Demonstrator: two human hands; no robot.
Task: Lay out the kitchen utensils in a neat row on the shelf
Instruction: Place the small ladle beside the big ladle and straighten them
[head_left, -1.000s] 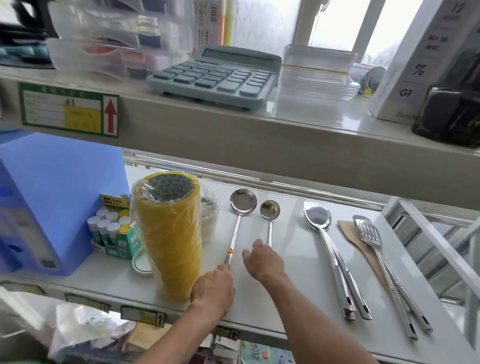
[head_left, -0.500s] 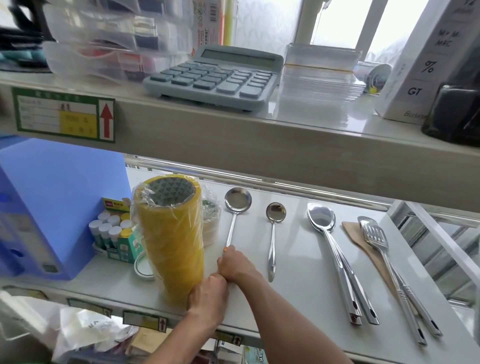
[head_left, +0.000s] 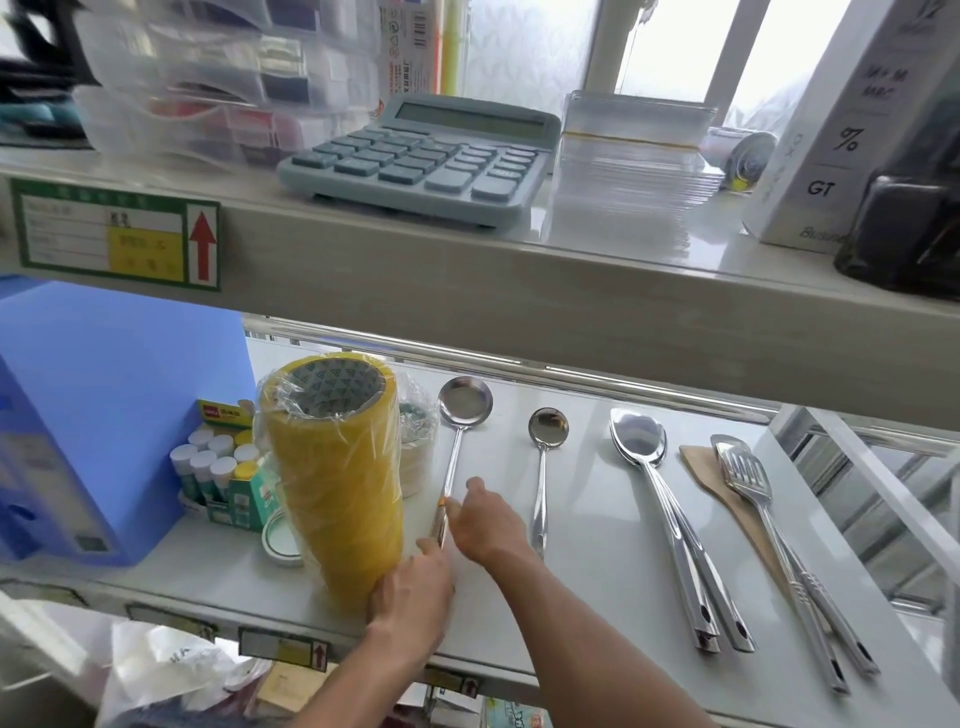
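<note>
I see 2 bare forearms, no sleeve reaching as far as either wrist. My left hand (head_left: 413, 587) and right hand (head_left: 485, 525) wear no gloves, rings, watch or bracelet. Fingernails are too blurred for me to judge.

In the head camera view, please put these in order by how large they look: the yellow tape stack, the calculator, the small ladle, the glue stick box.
1. Calculator, though the yellow tape stack looks about as large and is nearer the camera, so this order is unsure.
2. Yellow tape stack.
3. Glue stick box, partly hidden.
4. Small ladle, thin.
</note>
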